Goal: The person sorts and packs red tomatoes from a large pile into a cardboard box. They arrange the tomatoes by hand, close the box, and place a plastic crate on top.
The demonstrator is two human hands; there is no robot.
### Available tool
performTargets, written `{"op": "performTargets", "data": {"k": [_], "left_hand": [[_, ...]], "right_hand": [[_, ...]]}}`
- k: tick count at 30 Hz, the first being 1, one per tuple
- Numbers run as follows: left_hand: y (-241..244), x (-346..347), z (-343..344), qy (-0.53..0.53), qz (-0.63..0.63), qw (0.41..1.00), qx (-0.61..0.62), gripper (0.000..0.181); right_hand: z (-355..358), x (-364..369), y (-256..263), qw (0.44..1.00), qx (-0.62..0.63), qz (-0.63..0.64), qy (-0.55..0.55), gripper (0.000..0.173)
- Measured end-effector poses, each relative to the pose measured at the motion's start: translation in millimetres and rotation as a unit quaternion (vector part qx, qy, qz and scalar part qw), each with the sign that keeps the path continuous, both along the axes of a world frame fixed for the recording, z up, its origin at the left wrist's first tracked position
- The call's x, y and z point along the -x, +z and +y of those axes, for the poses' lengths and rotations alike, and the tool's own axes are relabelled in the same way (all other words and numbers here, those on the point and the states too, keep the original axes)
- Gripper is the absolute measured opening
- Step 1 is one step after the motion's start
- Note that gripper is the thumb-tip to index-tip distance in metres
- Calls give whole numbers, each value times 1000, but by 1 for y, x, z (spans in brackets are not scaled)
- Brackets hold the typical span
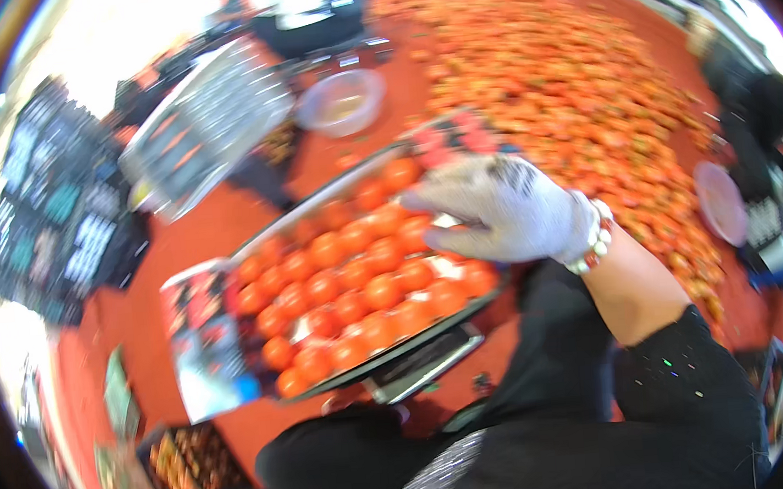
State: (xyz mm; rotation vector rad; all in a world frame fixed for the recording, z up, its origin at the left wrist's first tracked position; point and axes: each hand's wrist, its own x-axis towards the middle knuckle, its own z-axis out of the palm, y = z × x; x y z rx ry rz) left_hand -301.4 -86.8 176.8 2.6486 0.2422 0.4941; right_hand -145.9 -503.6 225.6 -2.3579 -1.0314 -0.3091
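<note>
Before me a shallow dark-edged crate (399, 347) sits tilted across the view, filled with rows of red tomatoes (327, 249). Printed paper sheets hang over its two ends, a left sheet (206, 342) and a far right sheet (455, 136). Over the crate's right part is my right hand (499, 208), in a pale, soiled knit glove with a beaded bracelet at the wrist. Its thumb and fingers are apart, with white lining visible between them. Nothing shows in its grasp, though blur hides whether the fingertips touch tomatoes. My left hand is out of view.
A large heap of loose tomatoes (557, 73) covers the red floor (184, 240). Stacked dark crates (58, 215), a plastic-wrapped stack (216, 120) and a translucent basin (342, 103) stand beyond. A black crate of produce (192, 467) lies lower left. Another person (752, 92) is at right.
</note>
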Motion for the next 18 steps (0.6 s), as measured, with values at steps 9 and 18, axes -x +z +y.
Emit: {"op": "performTargets", "data": {"k": [9,18], "left_hand": [[-1,-53,-87,-72,-18,996,-52,40],[33,-52,-102,21,29,990,-133,36]], "right_hand": [[-427,35,-197,761,-275,74,-583,38],[-387,56,-397,685,-17,381,-621,58]]}}
